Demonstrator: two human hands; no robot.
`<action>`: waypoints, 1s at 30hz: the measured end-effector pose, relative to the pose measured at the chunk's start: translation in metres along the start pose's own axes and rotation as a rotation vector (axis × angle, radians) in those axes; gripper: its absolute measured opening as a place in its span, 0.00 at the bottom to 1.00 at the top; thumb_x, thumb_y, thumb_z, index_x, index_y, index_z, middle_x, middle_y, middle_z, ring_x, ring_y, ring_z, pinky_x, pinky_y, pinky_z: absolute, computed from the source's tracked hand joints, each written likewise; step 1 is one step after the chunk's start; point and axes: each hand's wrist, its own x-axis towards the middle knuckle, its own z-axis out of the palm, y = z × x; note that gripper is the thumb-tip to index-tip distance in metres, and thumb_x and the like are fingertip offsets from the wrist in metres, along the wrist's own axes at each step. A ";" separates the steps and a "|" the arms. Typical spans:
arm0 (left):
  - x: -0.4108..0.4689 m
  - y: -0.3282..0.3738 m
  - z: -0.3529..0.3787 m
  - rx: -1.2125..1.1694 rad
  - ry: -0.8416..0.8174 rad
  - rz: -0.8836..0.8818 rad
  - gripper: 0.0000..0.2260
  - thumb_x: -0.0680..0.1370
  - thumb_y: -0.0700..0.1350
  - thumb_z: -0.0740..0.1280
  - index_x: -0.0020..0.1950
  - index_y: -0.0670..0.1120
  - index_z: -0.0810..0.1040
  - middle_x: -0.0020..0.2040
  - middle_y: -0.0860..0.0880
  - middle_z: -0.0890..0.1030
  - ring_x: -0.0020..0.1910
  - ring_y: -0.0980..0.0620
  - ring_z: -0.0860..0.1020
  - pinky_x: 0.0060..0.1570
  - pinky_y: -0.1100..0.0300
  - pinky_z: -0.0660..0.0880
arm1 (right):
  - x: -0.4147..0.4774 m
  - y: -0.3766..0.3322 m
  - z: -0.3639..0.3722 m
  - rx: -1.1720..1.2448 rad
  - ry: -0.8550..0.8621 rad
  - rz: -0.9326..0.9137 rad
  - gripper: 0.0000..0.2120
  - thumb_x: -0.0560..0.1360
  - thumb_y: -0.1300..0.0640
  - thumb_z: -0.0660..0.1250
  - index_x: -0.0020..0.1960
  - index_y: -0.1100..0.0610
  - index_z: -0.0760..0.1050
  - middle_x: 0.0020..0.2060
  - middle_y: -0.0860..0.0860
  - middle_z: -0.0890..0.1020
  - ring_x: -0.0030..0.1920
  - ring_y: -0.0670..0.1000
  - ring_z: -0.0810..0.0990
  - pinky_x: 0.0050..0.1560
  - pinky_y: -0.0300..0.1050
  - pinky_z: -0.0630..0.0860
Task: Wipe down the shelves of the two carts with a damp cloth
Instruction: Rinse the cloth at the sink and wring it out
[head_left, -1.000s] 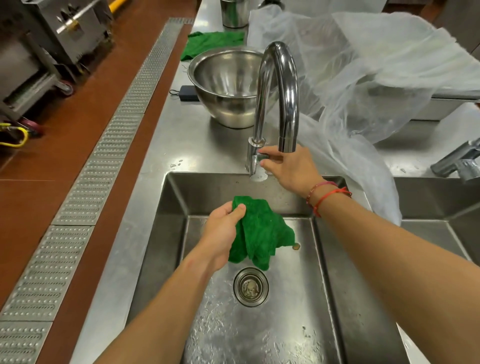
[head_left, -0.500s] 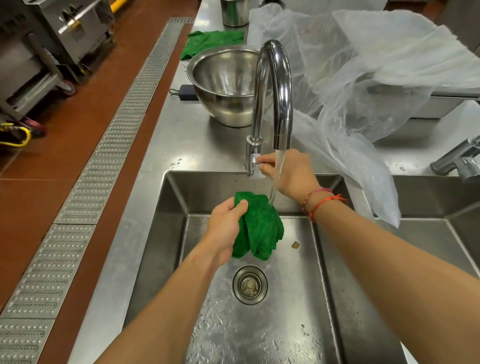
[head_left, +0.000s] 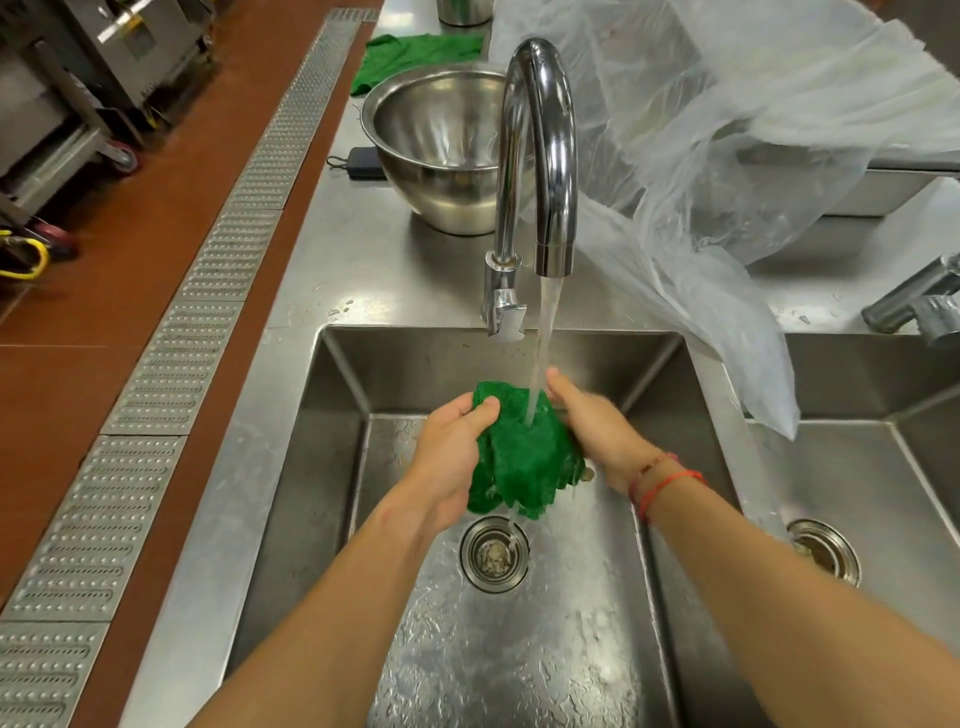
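**Note-taker:** Head view. The steel counter (head_left: 322, 270) runs up the middle of the frame, and you stand at the sink (head_left: 332, 467) set into it, lower centre. A clear plastic sheet (head_left: 727, 130) is heaped over the upper right, with one corner hanging past the sink's right rim.

**Checker:** Agreed. A steel mixing bowl (head_left: 441, 145) sits on the counter above the sink, just behind the faucet (head_left: 540, 130). The faucet arches toward you, and water (head_left: 545, 332) runs from its spout.

**Note-taker:** The green cloth (head_left: 524, 462) is at frame centre, bunched, over the basin and directly under the stream. Its lower edges hang just above the drain (head_left: 493, 553).

**Checker:** Your left hand (head_left: 452, 457) grips the cloth's left side, thumb curled over the top edge. Your right hand (head_left: 597, 426) holds the right side with its fingers behind the fabric (this hand is blurred, so the finger detail is poor).

**Note-taker:** A second cloth (head_left: 415, 52), also green, lies flat on the counter at top centre, beyond the bowl. Smallest item: red bracelets (head_left: 665, 483) on your right wrist.
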 end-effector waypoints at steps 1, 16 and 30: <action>0.000 -0.002 0.000 -0.011 -0.002 -0.009 0.12 0.84 0.41 0.59 0.61 0.39 0.80 0.55 0.39 0.84 0.55 0.41 0.83 0.53 0.46 0.81 | -0.005 0.011 0.003 0.127 -0.094 0.095 0.30 0.75 0.29 0.59 0.63 0.51 0.79 0.56 0.52 0.85 0.58 0.54 0.83 0.67 0.58 0.74; 0.013 -0.036 -0.032 0.331 0.314 0.038 0.10 0.82 0.42 0.63 0.48 0.37 0.80 0.41 0.43 0.83 0.42 0.50 0.81 0.42 0.54 0.77 | -0.028 0.031 0.023 0.182 0.050 0.176 0.16 0.78 0.46 0.68 0.51 0.59 0.82 0.39 0.55 0.86 0.37 0.53 0.86 0.36 0.51 0.83; 0.006 -0.061 -0.023 -0.263 0.220 -0.462 0.07 0.84 0.46 0.61 0.51 0.43 0.74 0.52 0.37 0.78 0.57 0.35 0.78 0.58 0.38 0.76 | -0.029 0.040 0.036 0.253 0.128 0.083 0.16 0.76 0.48 0.71 0.48 0.62 0.82 0.32 0.54 0.81 0.32 0.52 0.78 0.27 0.41 0.69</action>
